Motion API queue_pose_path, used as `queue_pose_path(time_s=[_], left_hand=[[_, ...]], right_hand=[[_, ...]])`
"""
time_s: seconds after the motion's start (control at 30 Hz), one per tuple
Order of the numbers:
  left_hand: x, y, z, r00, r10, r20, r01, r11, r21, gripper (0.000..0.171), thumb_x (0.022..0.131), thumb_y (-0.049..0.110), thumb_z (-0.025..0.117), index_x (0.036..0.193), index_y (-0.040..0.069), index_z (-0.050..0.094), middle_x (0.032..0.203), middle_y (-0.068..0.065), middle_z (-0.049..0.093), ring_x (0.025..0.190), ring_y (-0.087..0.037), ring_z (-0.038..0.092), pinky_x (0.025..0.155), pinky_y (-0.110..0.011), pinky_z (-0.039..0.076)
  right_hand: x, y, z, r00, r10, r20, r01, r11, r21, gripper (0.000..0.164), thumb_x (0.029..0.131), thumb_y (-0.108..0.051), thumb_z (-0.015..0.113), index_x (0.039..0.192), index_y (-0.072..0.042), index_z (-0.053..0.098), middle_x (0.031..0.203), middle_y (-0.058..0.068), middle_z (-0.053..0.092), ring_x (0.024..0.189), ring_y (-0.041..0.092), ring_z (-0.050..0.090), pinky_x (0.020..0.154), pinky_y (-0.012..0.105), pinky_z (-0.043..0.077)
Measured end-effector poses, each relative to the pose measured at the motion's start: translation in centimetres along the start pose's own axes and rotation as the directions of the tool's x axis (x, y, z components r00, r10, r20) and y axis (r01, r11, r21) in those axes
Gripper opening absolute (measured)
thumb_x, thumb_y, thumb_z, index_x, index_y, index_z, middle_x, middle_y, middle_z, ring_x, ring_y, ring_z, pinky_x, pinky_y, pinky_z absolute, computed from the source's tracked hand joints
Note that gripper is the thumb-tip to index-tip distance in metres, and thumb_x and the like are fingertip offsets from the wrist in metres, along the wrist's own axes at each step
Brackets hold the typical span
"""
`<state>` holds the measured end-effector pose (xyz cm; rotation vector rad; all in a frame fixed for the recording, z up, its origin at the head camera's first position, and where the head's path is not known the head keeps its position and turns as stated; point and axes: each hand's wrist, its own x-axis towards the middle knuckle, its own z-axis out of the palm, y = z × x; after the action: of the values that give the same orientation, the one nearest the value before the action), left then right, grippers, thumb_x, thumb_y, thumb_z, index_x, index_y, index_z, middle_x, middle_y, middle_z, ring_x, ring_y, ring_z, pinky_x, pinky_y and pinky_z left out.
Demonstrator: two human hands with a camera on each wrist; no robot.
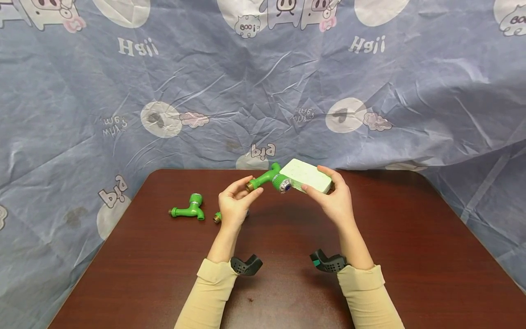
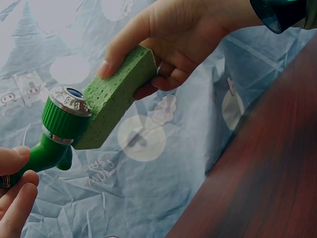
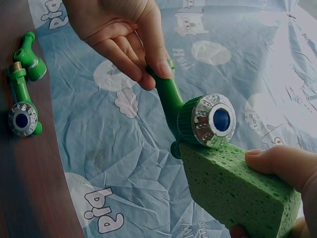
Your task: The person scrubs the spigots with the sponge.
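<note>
My left hand [image 1: 234, 203] pinches a green tap [image 1: 267, 177] by its brass-threaded inlet end, above the table. The tap has a ribbed green knob with a silver cap and a blue centre, clear in the right wrist view. A light green sponge [image 1: 306, 176] is gripped at its outer end by my right hand [image 1: 337, 196], thumb on one face and fingers behind. The sponge's near end [image 3: 218, 168] lies against the tap beside the knob [image 3: 208, 119]. In the left wrist view, the sponge [image 2: 119, 94] also meets the knob [image 2: 67, 114].
A second green tap [image 1: 191, 208] lies on the dark red-brown table [image 1: 135, 269] at the left. Another tap [image 1: 218, 217] lies behind my left hand, partly hidden. A wrinkled blue-grey printed cloth [image 1: 230, 82] hangs behind the table's far edge.
</note>
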<state>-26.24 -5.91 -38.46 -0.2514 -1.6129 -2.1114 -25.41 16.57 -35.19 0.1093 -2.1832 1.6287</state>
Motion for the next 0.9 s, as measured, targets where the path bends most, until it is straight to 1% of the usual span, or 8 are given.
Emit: queue_pose_path(time_s=[0.1, 0.2, 0.27, 0.37, 0.5, 0.6, 0.73, 0.9], left_hand=[[0.0, 0.0, -0.1, 1.000, 0.031, 0.005, -0.031, 0.999, 0.009, 0.038, 0.068, -0.008, 0.079, 0.104, -0.008, 0.068, 0.091, -0.017, 0.069, 0.068, -0.009, 0.065, 0.065, -0.023, 0.056], [-0.2, 1.1, 0.1, 0.998, 0.061, 0.016, -0.061, 0.998, 0.028, 0.035, 0.070, -0.009, 0.078, 0.103, -0.010, 0.067, 0.087, -0.021, 0.067, 0.067, -0.008, 0.064, 0.064, -0.022, 0.056], [-0.4, 1.9, 0.2, 0.997, 0.068, 0.022, -0.069, 0.997, 0.040, 0.033, 0.071, -0.010, 0.076, 0.103, -0.012, 0.066, 0.086, -0.025, 0.066, 0.068, -0.008, 0.064, 0.063, -0.020, 0.055], [-0.6, 2.6, 0.3, 0.998, 0.068, 0.013, -0.069, 0.996, 0.064, 0.029, 0.074, -0.009, 0.074, 0.102, -0.014, 0.065, 0.083, -0.021, 0.066, 0.067, -0.007, 0.064, 0.061, -0.018, 0.054], [-0.2, 1.3, 0.0, 0.999, 0.053, -0.010, -0.053, 0.998, 0.046, 0.026, 0.077, -0.008, 0.072, 0.102, -0.014, 0.065, 0.079, -0.009, 0.064, 0.066, -0.006, 0.062, 0.058, -0.016, 0.051], [0.2, 0.1, -0.2, 0.998, 0.053, -0.027, -0.053, 0.998, 0.019, 0.027, 0.077, -0.008, 0.072, 0.102, -0.013, 0.064, 0.077, -0.004, 0.062, 0.064, -0.006, 0.061, 0.057, -0.016, 0.050], [0.3, -0.4, -0.3, 0.998, 0.052, -0.040, -0.053, 0.999, -0.010, 0.028, 0.077, -0.006, 0.073, 0.102, -0.013, 0.063, 0.076, -0.002, 0.062, 0.063, -0.007, 0.063, 0.060, -0.018, 0.053], [0.1, -0.5, -0.3, 0.999, 0.040, -0.025, -0.040, 0.999, -0.028, 0.027, 0.077, -0.001, 0.075, 0.099, -0.011, 0.064, 0.075, -0.002, 0.063, 0.063, -0.009, 0.064, 0.063, -0.023, 0.056]], right_hand=[[0.0, 0.0, 0.1, 1.000, -0.003, 0.004, 0.003, 1.000, -0.003, 0.062, 0.071, -0.011, 0.081, 0.128, -0.006, 0.056, 0.122, 0.008, 0.053, 0.086, 0.017, 0.050, 0.063, 0.014, 0.044], [0.0, 0.0, 0.1, 1.000, 0.001, 0.008, -0.001, 1.000, -0.010, 0.063, 0.072, -0.012, 0.081, 0.129, -0.007, 0.055, 0.123, 0.008, 0.052, 0.087, 0.017, 0.050, 0.064, 0.014, 0.044], [0.0, 0.0, 0.0, 1.000, 0.005, 0.011, -0.004, 1.000, -0.014, 0.063, 0.072, -0.013, 0.081, 0.129, -0.008, 0.055, 0.123, 0.007, 0.052, 0.086, 0.017, 0.050, 0.064, 0.014, 0.044], [0.0, 0.0, -0.2, 1.000, 0.015, 0.015, -0.015, 1.000, 0.001, 0.062, 0.073, -0.014, 0.080, 0.129, -0.009, 0.055, 0.119, 0.007, 0.054, 0.084, 0.015, 0.051, 0.063, 0.014, 0.045], [0.0, -0.3, -0.8, 1.000, 0.018, 0.008, -0.018, 0.997, 0.079, 0.060, 0.076, -0.009, 0.078, 0.130, -0.007, 0.054, 0.111, 0.007, 0.054, 0.080, 0.012, 0.054, 0.062, 0.014, 0.048], [0.0, -0.5, -1.2, 1.000, -0.003, -0.004, 0.003, 0.991, 0.131, 0.058, 0.076, -0.005, 0.077, 0.130, -0.006, 0.054, 0.109, 0.006, 0.054, 0.079, 0.012, 0.056, 0.063, 0.014, 0.049], [0.0, -0.8, -1.4, 0.999, -0.035, -0.010, 0.036, 0.982, 0.186, 0.057, 0.076, 0.001, 0.075, 0.129, -0.004, 0.054, 0.108, 0.004, 0.055, 0.080, 0.013, 0.056, 0.064, 0.014, 0.050], [-0.2, -1.2, -1.3, 0.998, -0.052, 0.017, 0.047, 0.973, 0.226, 0.058, 0.075, 0.005, 0.074, 0.128, -0.001, 0.053, 0.105, 0.006, 0.055, 0.079, 0.012, 0.057, 0.064, 0.015, 0.051]])
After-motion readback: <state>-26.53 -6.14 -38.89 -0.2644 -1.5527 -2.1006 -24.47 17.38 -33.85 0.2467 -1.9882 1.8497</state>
